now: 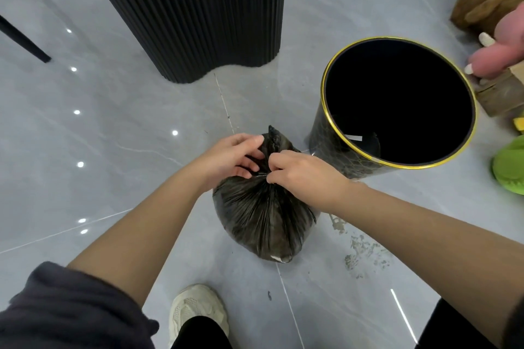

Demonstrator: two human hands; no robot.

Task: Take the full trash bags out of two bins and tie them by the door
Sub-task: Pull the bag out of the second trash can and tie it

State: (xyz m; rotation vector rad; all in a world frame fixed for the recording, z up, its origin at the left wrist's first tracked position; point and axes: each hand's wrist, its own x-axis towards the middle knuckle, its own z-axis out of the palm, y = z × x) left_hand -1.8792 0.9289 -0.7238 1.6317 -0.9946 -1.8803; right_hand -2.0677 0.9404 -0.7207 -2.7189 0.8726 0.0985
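A full black trash bag [263, 218] sits on the grey tiled floor just ahead of my feet. Its gathered neck points up and away from me. My left hand [226, 157] grips the twisted top of the bag from the left. My right hand [300, 174] pinches the same neck from the right, fingers closed on the plastic. Beside the bag on the right stands a black round bin [326, 150] with a gold rim, with no bag in it and a small scrap at the bottom.
A black ribbed pedestal [198, 8] rises behind the bag. Black furniture legs [25, 39] show at far left. Plush toys in brown [482, 8], pink [502, 48] and green [510, 167] and a cardboard box [502, 93] lie at right. My pale shoe [195, 312] is below.
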